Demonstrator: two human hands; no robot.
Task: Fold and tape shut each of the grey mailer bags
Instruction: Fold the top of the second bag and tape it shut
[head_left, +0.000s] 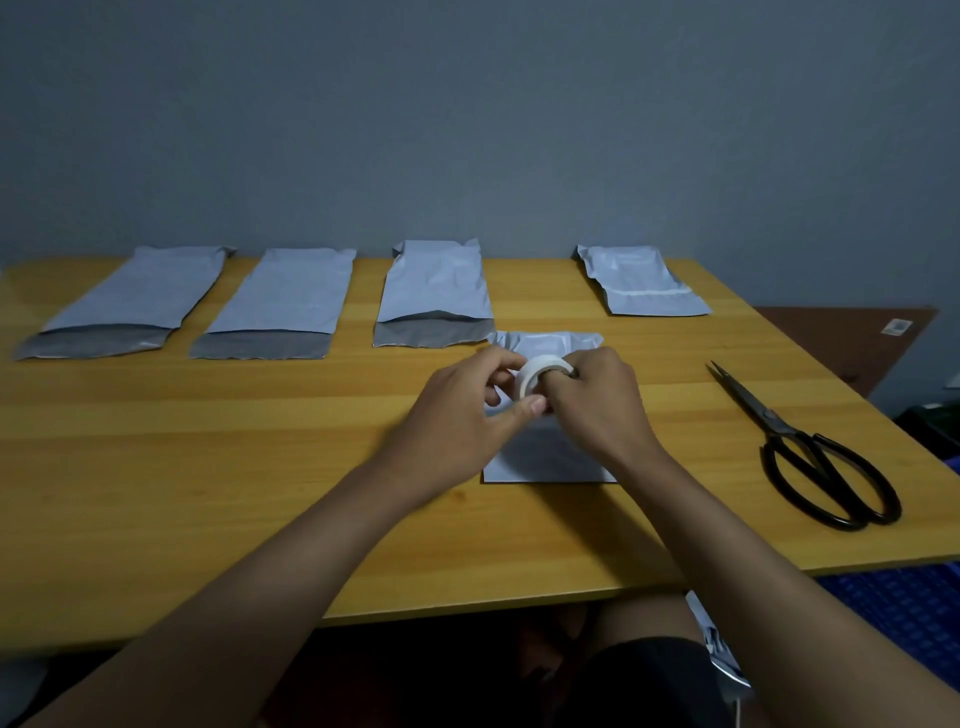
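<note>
Both hands meet over the grey plastic mailer bag (550, 457) lying toward the near edge of the wooden table (208, 467). The right hand (597, 405) grips the white tape roll (537, 376) through its hole, steadying it, while the left hand (467, 410) pinches its rim, probably hunting the tape's end. Black scissors (810, 447) wait near the right edge for cutting.

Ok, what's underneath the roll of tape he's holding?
A grey mailer bag lies flat on the table below the white tape roll, which both hands hold. The hands cover the bag's middle, so any fold or tape there is hidden.
</note>
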